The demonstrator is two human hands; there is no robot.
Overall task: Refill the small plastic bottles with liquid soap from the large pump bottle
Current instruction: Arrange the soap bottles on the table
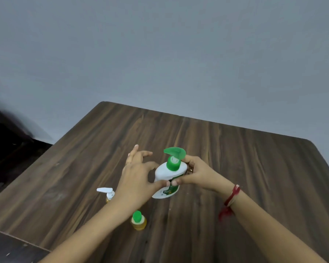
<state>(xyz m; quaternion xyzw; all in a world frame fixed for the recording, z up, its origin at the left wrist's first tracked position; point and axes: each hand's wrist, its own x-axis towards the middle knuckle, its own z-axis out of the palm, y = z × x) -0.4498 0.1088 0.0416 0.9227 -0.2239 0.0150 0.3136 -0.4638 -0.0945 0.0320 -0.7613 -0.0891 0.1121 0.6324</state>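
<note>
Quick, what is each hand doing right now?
Left hand: open, fingers spread, thumb touching the large pump bottle.
Right hand: closed around the large pump bottle, holding it.

Mid-worktop (235, 149), the right hand (196, 173) grips the green-topped pump bottle (167, 177). The left hand (137, 179) touches it by the thumb. A green-capped small bottle (138, 222) stands nearer the front edge.

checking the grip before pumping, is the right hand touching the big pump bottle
Touching. The head view shows the right hand wrapped round the white pump bottle, thumb across its front.

Large pump bottle (164, 174) stands beyond white-pump bottle (109, 195) and green-capped bottle (138, 222).
</note>
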